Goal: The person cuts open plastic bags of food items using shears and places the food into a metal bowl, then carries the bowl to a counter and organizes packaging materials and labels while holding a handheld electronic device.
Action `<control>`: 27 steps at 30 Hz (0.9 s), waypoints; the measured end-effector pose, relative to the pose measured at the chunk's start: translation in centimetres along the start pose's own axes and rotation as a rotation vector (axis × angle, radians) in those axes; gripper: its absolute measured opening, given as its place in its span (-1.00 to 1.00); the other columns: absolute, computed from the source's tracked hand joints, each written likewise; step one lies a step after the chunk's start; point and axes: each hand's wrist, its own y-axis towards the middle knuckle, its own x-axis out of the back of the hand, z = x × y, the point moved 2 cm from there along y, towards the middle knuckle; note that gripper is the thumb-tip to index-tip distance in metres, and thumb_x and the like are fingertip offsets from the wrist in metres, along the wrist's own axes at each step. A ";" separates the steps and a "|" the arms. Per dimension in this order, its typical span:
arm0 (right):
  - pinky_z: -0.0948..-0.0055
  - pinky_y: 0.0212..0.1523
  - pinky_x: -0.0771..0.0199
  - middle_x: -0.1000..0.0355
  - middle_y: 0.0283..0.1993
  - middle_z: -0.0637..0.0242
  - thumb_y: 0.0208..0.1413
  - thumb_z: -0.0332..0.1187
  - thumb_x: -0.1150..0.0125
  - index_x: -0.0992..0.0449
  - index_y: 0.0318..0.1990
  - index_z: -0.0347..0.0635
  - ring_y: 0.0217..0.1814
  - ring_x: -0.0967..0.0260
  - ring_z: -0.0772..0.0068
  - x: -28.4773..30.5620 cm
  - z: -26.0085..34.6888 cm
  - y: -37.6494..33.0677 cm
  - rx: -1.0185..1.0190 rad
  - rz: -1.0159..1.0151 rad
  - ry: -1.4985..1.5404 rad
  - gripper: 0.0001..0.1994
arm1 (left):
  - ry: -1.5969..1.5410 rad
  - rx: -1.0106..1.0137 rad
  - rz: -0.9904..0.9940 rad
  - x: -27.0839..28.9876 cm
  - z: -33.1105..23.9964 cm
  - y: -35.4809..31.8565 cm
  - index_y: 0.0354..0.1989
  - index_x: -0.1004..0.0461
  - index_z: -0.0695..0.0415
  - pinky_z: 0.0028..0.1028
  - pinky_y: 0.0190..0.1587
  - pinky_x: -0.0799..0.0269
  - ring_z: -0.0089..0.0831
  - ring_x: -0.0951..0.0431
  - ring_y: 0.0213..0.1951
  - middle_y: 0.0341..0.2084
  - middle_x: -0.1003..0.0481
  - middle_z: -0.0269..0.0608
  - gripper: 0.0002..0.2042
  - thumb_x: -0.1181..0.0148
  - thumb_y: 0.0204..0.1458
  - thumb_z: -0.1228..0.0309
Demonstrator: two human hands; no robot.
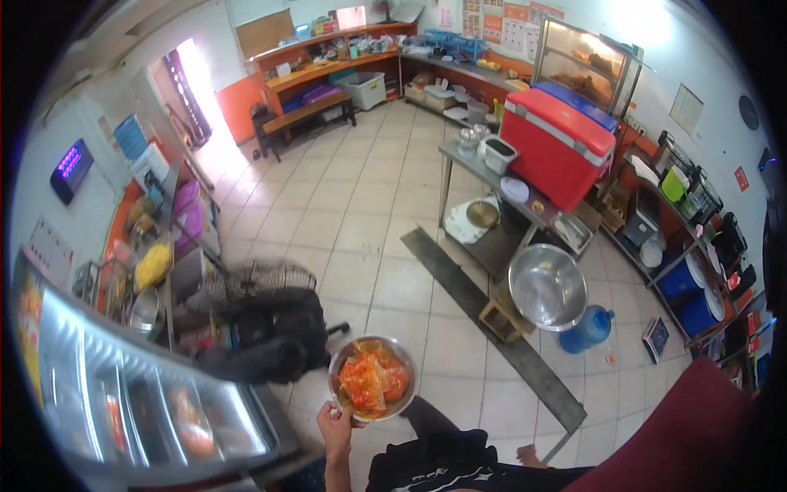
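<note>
Glass of a display counter (123, 394) curved along the far left, with dim trays of food behind it. Beside it, toward the middle, stood a black fan (266, 324) with a wire cage on top, low on the tiled floor (369, 205).

Just right of the fan, the left hand (338, 426) came up from the lower edge and gripped a round metal bowl (373, 379) by its near rim, thumb over the edge and fingers curled beneath it, so far as could be seen. The bowl was held level above the floor, in front of the person's body, and was filled with orange and red pieces of food (373, 384), too blurred to tell more.

Further right, a larger empty steel bowl (547, 287) rested on a small wooden stool (502, 318), with a blue water jug (589, 330) lying near it on the floor. Behind them stood a steel table (492, 176) bearing a red cooler box (557, 143).

At the lower right a dark red sleeve (680, 435) filled the corner; the right hand did not show, so its fingers could not be told.
</note>
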 end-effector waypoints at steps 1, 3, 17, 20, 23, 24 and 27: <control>0.22 -0.55 -0.46 -0.52 -0.54 0.21 -0.04 -0.34 -0.09 -0.54 -0.65 -0.09 -0.66 -0.44 0.35 -3.1 7.0 -0.9 -0.126 0.047 -0.207 -0.79 | 0.037 0.003 -0.031 -0.8 -1.3 3.3 -0.41 -0.18 0.21 -0.42 -0.67 -0.56 -0.35 -0.52 -0.70 -0.62 -0.45 -0.09 -0.83 -0.05 -0.04 0.69; 0.21 -0.58 -0.40 -0.51 -0.56 0.20 0.04 -0.25 0.04 -0.56 -0.65 -0.07 -0.63 -0.43 0.34 -1.9 13.2 3.6 0.626 -0.122 -0.842 -0.68 | -0.067 0.114 -0.015 -4.5 -2.1 9.6 -0.40 -0.22 0.24 -0.43 -0.64 -0.58 -0.34 -0.54 -0.67 -0.58 -0.47 -0.02 -0.85 -0.06 -0.04 0.69; 0.53 -0.37 -0.44 -0.51 -0.51 0.32 -0.02 -0.29 -0.22 -0.54 -0.40 -0.21 -0.45 -0.45 0.57 3.8 94.8 -2.6 0.877 0.032 0.350 -0.83 | 0.091 0.069 0.042 -22.6 -12.6 57.5 -0.36 -0.16 0.21 -0.41 -0.67 -0.57 -0.35 -0.53 -0.68 -0.63 -0.38 -0.17 -0.81 -0.04 -0.05 0.70; 0.53 -0.35 -0.43 -0.48 -0.49 0.38 0.07 -0.34 -0.18 -0.53 -0.33 -0.24 -0.39 -0.43 0.60 8.8 106.4 -4.4 0.985 0.049 0.516 -0.85 | 0.046 0.053 0.105 -29.5 -16.9 67.8 -0.36 -0.17 0.21 -0.36 -0.66 -0.58 -0.32 -0.54 -0.67 -0.61 -0.43 -0.08 -0.81 -0.07 -0.04 0.68; 0.61 -0.37 -0.39 -0.45 -0.49 0.42 0.12 -0.36 -0.16 -0.51 -0.28 -0.26 -0.41 -0.36 0.67 16.2 118.6 -10.7 1.142 0.084 0.660 -0.86 | 0.154 0.083 0.157 -36.1 -21.7 78.4 -0.38 -0.17 0.22 -0.37 -0.64 -0.59 -0.25 -0.55 -0.67 -0.61 -0.46 -0.04 -0.81 -0.08 -0.03 0.67; 0.64 -0.39 -0.36 -0.43 -0.50 0.44 0.12 -0.37 -0.16 -0.50 -0.27 -0.26 -0.44 -0.32 0.70 19.2 122.1 -12.1 1.119 0.037 0.677 -0.86 | 0.155 0.075 0.180 -38.7 -22.5 82.2 -0.38 -0.17 0.22 -0.37 -0.64 -0.59 -0.25 -0.55 -0.67 -0.61 -0.46 -0.04 -0.81 -0.08 -0.03 0.67; 0.68 -0.44 -0.30 -0.41 -0.50 0.48 0.12 -0.37 -0.18 -0.50 -0.26 -0.26 -0.48 -0.25 0.76 24.8 132.6 -11.7 1.093 -0.046 0.760 -0.86 | 0.190 0.107 0.298 -46.7 -23.2 92.9 -0.39 -0.17 0.22 -0.38 -0.64 -0.59 -0.23 -0.56 -0.65 -0.60 -0.47 0.00 -0.81 -0.07 -0.03 0.68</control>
